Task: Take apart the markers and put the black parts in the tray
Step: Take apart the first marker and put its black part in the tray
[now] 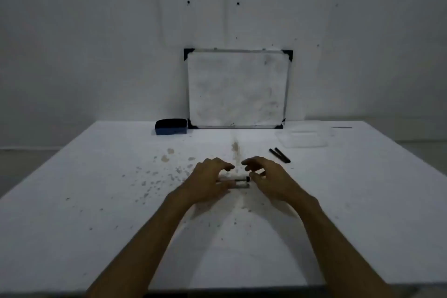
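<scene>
The markers, two pale plastic barrels (238,182) lying side by side on the stained white table (121,201), sit right under my hands near its middle. My left hand (208,181) rests over their left ends, fingers curled, though I cannot tell whether it has truly closed on one; my right hand (263,178) hovers half-open at the dark right end, holding nothing that I can see. Two slim black parts (279,155) already lie loose beyond my right hand (not yet in the tray, as far as I can judge), so most of the job remains. The clear shallow plastic tray (302,139) waits at the far right, well inside the edge, with bare table between.
</scene>
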Tool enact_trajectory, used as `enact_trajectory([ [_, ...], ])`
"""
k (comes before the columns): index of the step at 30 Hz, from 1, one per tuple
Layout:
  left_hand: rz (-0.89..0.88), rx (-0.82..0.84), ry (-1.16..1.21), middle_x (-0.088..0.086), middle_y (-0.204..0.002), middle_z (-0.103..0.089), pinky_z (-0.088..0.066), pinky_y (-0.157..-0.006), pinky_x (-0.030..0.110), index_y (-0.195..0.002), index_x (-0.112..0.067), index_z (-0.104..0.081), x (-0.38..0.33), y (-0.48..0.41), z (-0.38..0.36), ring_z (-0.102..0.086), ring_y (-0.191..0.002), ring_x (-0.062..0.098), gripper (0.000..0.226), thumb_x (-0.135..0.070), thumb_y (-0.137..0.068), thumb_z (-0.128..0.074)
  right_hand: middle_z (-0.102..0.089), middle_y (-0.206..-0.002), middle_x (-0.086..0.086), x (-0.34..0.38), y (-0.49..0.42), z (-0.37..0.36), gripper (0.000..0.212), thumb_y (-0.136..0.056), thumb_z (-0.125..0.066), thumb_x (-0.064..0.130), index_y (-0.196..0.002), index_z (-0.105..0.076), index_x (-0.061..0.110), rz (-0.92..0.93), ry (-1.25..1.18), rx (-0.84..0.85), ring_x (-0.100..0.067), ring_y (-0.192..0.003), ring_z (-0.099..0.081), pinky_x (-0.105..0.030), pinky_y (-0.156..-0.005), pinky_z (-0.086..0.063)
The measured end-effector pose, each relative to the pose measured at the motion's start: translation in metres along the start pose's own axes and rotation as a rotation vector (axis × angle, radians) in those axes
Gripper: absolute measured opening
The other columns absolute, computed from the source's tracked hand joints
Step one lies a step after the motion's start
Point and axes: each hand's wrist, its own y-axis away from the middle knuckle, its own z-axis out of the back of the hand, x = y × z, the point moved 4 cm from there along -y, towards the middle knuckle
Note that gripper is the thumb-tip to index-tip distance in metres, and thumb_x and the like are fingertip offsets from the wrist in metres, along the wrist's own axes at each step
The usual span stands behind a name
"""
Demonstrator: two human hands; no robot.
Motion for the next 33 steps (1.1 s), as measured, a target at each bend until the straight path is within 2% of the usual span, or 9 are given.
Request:
enact_trajectory([
  [3,-0.066,0.01,-0.057,0.001,-0.131,-0.064,-0.045,-0.097,0.037,-0.134,-0.025,-0.065,0.006,-0.003,-0.013,-0.056,-0.115,0.022,0.045,-0.049,-0.097,-0.063,-0.067,-0.125,0.001,-0.016,-0.008,-0.004,0.033,-0.098,-0.059,0.009,-0.126,-0.069,0.024,-0.049,0.086,0.089,-0.011,-0.109,-0.063,-0.02,-0.094,-0.047],
  [8,-0.119,-0.101,-0.144,-0.001,-0.126,-0.064,-0.043,-0.089,0.035,-0.139,-0.028,-0.063,0.016,-0.018,-0.01,-0.055,-0.106,0.018,0.045,-0.049,-0.1,-0.056,-0.065,-0.118,0.001,-0.024,-0.036,-0.008,0.024,-0.101,-0.06,0.024,-0.122,-0.072,0.024,-0.017,0.197,0.128,-0.015,-0.103,-0.062,-0.016,-0.08,-0.042],
  [13,-0.097,-0.181,-0.024,0.001,-0.13,-0.063,-0.054,-0.085,0.041,-0.13,-0.033,-0.07,0.038,-0.037,-0.014,-0.06,-0.1,0.017,0.033,-0.042,-0.099,-0.061,-0.064,-0.118,-0.003,-0.04,-0.054,-0.01,0.025,-0.104,-0.057,0.025,-0.124,-0.07,0.02,-0.025,0.154,-0.007,-0.01,-0.093,-0.057,-0.005,-0.073,-0.037],
  [15,-0.069,-0.219,0.036,0.001,-0.129,-0.063,-0.055,-0.084,0.038,-0.126,-0.033,-0.073,0.042,-0.037,-0.015,-0.058,-0.101,0.016,0.031,-0.042,-0.097,-0.065,-0.063,-0.119,-0.006,-0.047,-0.055,-0.013,0.025,-0.105,-0.055,0.022,-0.126,-0.068,0.018,-0.028,0.156,-0.037,-0.013,-0.095,-0.058,-0.007,-0.074,-0.037],
  [19,-0.047,-0.261,0.081,0.003,-0.13,-0.063,-0.053,-0.095,0.039,-0.12,-0.03,-0.077,0.049,-0.038,-0.016,-0.058,-0.112,0.02,0.034,-0.047,-0.093,-0.065,-0.065,-0.123,-0.007,-0.052,-0.06,-0.012,0.028,-0.107,-0.05,0.018,-0.129,-0.066,0.015,-0.088,0.062,-0.123,-0.016,-0.102,-0.06,-0.018,-0.086,-0.04],
  [24,0.023,-0.347,0.071,0.002,-0.139,-0.057,-0.049,-0.105,0.049,-0.116,-0.027,-0.077,0.06,-0.036,-0.016,-0.055,-0.119,0.024,0.028,-0.035,-0.09,-0.076,-0.067,-0.122,-0.006,-0.05,-0.059,-0.009,0.028,-0.108,-0.049,0.022,-0.129,-0.065,0.014,-0.134,-0.067,-0.218,-0.011,-0.098,-0.058,-0.016,-0.076,-0.042],
  [29,-0.103,-0.525,-0.042,0.006,-0.147,-0.056,-0.025,-0.117,0.033,-0.124,-0.017,-0.065,0.034,-0.036,0.0,-0.045,-0.139,0.023,0.047,-0.048,-0.089,-0.072,-0.068,-0.106,0.004,-0.038,-0.057,-0.007,0.027,-0.107,-0.049,0.026,-0.125,-0.068,0.02,-0.13,-0.23,-0.193,-0.002,-0.088,-0.059,-0.007,-0.069,-0.045],
  [31,-0.182,-0.562,-0.167,0.007,-0.143,-0.061,-0.029,-0.119,0.04,-0.13,-0.014,-0.065,0.018,-0.036,0.002,-0.048,-0.14,0.027,0.05,-0.048,-0.093,-0.066,-0.069,-0.096,0.01,-0.029,-0.055,-0.008,0.028,-0.108,-0.048,0.027,-0.124,-0.07,0.021,-0.084,-0.306,-0.162,-0.005,-0.083,-0.061,-0.011,-0.071,-0.048],
  [33,-0.234,-0.604,-0.306,0.008,-0.127,-0.071,-0.042,-0.109,0.048,-0.127,-0.012,-0.069,0.004,-0.035,0.003,-0.06,-0.128,0.03,0.043,-0.043,-0.098,-0.061,-0.068,-0.087,0.014,-0.022,-0.053,-0.009,0.028,-0.108,-0.048,0.028,-0.122,-0.071,0.019,-0.05,-0.386,-0.148,-0.003,-0.076,-0.06,-0.017,-0.071,-0.049],
])
